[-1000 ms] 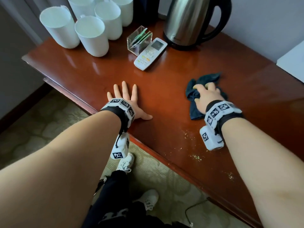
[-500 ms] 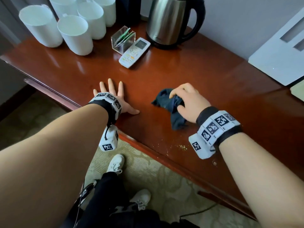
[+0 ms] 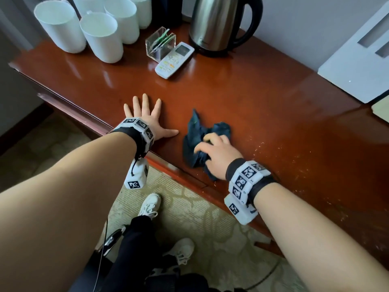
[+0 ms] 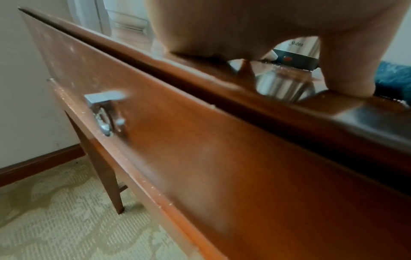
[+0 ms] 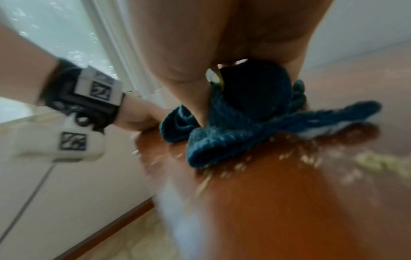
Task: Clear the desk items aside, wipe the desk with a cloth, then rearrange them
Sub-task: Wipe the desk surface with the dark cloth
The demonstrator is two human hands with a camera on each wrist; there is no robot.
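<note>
A crumpled dark blue cloth (image 3: 197,131) lies on the glossy red-brown desk (image 3: 263,106) near its front edge. My right hand (image 3: 216,152) presses on it with fingers curled into the fabric; the right wrist view shows the cloth (image 5: 233,123) bunched under that hand. Just left of it, my left hand (image 3: 147,119) rests flat on the desk, fingers spread. Pale crumbs (image 3: 271,148) dot the wood to the right of the cloth. At the back stand several white cups (image 3: 101,36), a clear holder (image 3: 160,44), a white remote (image 3: 174,60) and a steel kettle (image 3: 214,24).
A white board (image 3: 362,60) leans on the desk's far right. A drawer front with a metal handle (image 4: 104,112) sits under the desk top. Patterned carpet (image 3: 202,224) and my white shoes lie below the front edge.
My right hand has dragged the cloth from the middle right toward the left and the front edge, close to my left thumb. The left hand stays flat in place.
</note>
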